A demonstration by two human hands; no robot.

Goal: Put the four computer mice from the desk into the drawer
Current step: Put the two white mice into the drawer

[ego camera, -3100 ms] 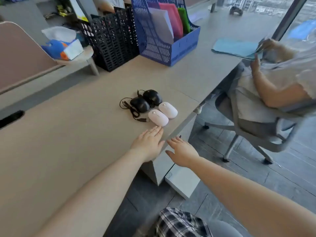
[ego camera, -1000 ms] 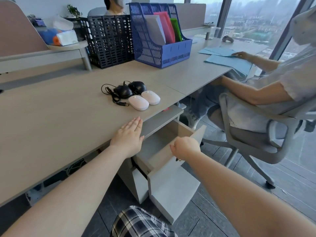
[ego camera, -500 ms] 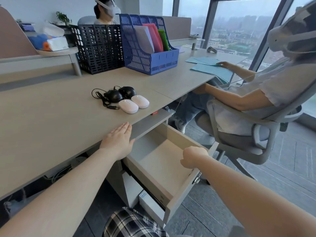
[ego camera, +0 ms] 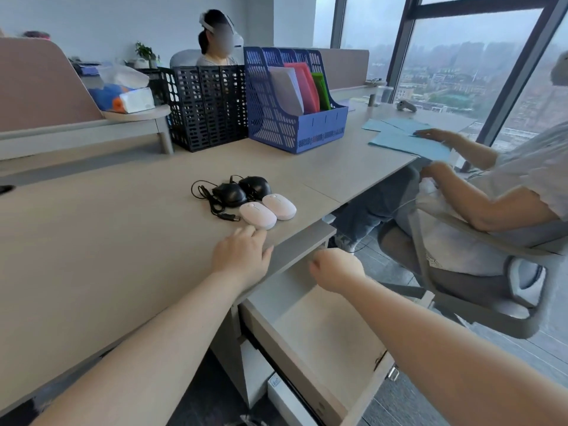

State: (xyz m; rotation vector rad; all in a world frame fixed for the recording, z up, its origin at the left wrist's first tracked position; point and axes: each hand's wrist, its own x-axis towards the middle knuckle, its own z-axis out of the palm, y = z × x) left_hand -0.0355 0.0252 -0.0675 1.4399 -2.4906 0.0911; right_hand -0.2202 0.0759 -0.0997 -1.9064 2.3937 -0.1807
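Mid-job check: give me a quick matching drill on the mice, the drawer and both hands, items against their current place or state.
Items:
1. white mice
2. black mice
3. drawer
4. left hand
5. right hand

States:
A. pulled open, nothing visible inside
B. flat on the desk edge
C. loosely closed above the drawer
D. front pair, nearest the hands
E. back pair, with cables

Pairs: 1-D, 2-E, 3-A, 4-B, 5-C

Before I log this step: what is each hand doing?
Left hand: open, flat on the desk, holding nothing.
Right hand: closed fist above the drawer, apparently empty.
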